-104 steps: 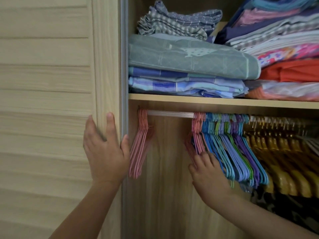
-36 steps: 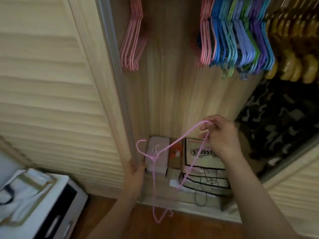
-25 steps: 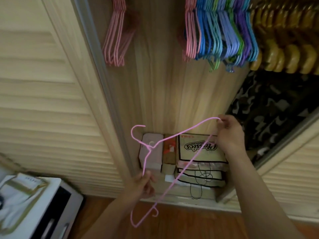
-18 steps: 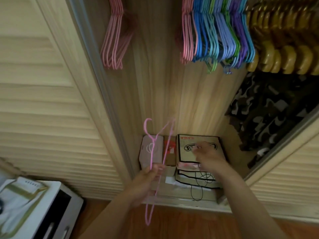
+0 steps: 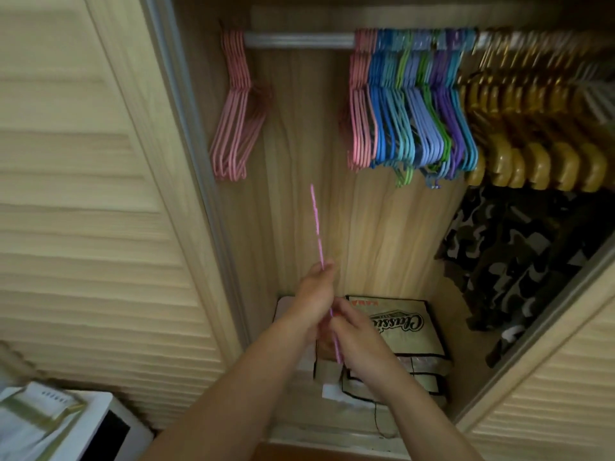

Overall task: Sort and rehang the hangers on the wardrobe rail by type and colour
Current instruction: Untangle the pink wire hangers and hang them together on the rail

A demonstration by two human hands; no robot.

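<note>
Head cam, down into wardrobe (image 5: 382, 227) (close)

A thin pink wire hanger (image 5: 316, 224) stands edge-on at centre frame. On the rail (image 5: 299, 40) at top, pink hangers (image 5: 234, 108) hang left; pink, blue, green and purple ones (image 5: 412, 108) bunch beside golden hangers (image 5: 539, 128) at right.

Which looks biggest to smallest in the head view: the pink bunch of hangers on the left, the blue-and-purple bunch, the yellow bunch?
1. Yellow bunch, though it runs out of frame.
2. Blue-and-purple bunch.
3. Pink bunch.
</note>
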